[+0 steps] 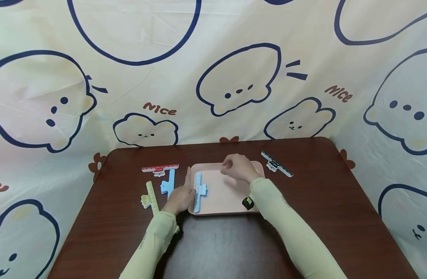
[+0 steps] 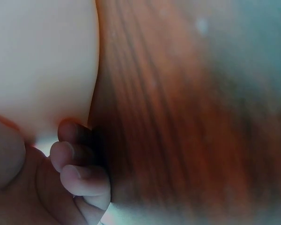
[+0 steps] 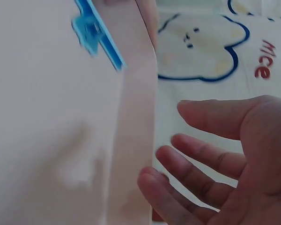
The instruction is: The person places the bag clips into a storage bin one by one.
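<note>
**L hand [image 1: 180, 197] on tray [image 1: 227, 197] rim, R hand [image 1: 239, 168] with nothing in it**

I've got the L hand at the tray's left side, gripping the rim, thumb over the edge; L wrist cam is dark & blurry, but fingertips show curled in by the rim. R hand is above the tray's far right part, approx. half spread: R wrist cam gives me thumb & fingers [image 3: 175, 161] loosely bent, clear gap between, no obj. in there. Inside the tray, a blue clip [image 1: 198, 193] lies along the left wall, just beside the L thumb. Left of the tray on the table [image 1: 216, 248]: red clip [image 1: 160, 168] far, second blue clip [image 1: 168, 182] partly behind L hand, yellow clip [image 1: 150, 195] nearer. Black clip [image 1: 277, 164] sits right of the tray, far side.
</note>
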`<action>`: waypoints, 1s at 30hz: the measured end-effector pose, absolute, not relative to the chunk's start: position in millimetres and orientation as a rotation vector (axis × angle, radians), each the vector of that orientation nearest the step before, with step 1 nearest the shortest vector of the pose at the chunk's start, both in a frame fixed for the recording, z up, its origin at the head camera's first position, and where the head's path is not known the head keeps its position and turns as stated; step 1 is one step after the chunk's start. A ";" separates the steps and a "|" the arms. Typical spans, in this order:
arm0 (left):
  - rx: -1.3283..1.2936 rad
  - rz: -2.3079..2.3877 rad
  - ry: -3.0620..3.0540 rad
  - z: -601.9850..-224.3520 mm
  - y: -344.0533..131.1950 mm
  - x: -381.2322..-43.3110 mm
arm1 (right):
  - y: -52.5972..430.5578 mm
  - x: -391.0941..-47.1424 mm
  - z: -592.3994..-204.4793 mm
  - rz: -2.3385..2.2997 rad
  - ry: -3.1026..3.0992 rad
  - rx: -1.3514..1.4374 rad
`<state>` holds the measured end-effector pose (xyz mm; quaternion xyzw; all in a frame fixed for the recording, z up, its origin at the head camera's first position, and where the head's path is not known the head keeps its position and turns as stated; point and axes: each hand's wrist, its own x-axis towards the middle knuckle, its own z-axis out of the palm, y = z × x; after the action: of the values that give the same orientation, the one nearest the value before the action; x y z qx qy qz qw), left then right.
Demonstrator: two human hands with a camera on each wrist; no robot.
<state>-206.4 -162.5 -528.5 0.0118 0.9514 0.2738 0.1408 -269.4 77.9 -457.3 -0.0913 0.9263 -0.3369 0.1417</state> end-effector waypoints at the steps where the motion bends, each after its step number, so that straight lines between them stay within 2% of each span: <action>1: 0.030 0.796 2.743 -528.4 -162.6 -206.3 | 83.3 -271.3 -455.6 -0.985 2.680 -0.261; 10: 0.017 0.804 2.732 -528.2 -163.0 -207.1 | 137.5 -287.2 -452.3 -1.040 2.778 -0.237; 20: 0.026 0.784 2.744 -526.7 -164.0 -208.0 | 196.0 -300.8 -469.6 -0.958 2.811 -0.100; 30: 0.008 0.816 2.720 -529.4 -164.6 -207.6 | 214.2 -301.0 -493.1 -0.865 2.818 -0.029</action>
<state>-207.6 -164.6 -529.4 0.0027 0.9469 0.2841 0.1504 -301.0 214.2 -493.1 -0.0099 0.9514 -0.2920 0.0968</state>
